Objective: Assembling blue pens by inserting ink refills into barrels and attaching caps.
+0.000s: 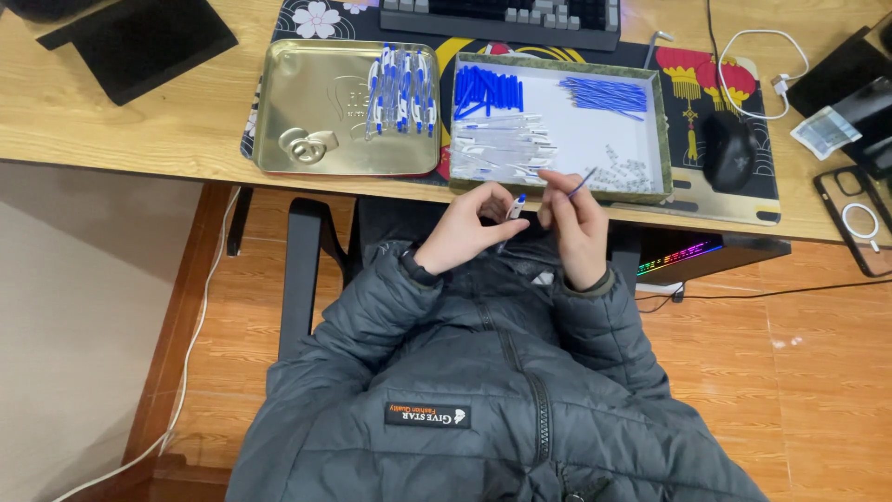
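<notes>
Left hand [465, 228] is sitting just above the lap of the dark padded jacket [483, 390], fingers curled and pinched together on a pen barrel [514, 210]. The barrel's long axis is running near upright in the head view, tilted slightly; its blue end is pointing away from the body toward the desk edge, and the lower end is hidden inside the fingers.

Right hand [576, 223] is sitting just beside the left, the two nearly touching at the fingertips. Its thumb and forefinger are clamped on a thin blue refill [583, 181]. The refill's long axis is lying diagonal, the free tip pointing up and away to the right of that hand, over the near rim of the box.

Directly beyond both hands, a shallow white-floored box [595, 130] is resting on the desk mat. It is holding blue caps [488, 90] at the far left, blue refills [606, 94] at the far right, clear barrels [502, 149] nearest the left hand, and small clear parts [627, 172] just beyond the right hand.

Beyond and left of the left hand, a gold metal tray [307, 102] is holding finished blue-and-white pens [401, 90].

Farthest out: a keyboard [502, 17]; a black mouse [731, 151] well right of the right hand.
</notes>
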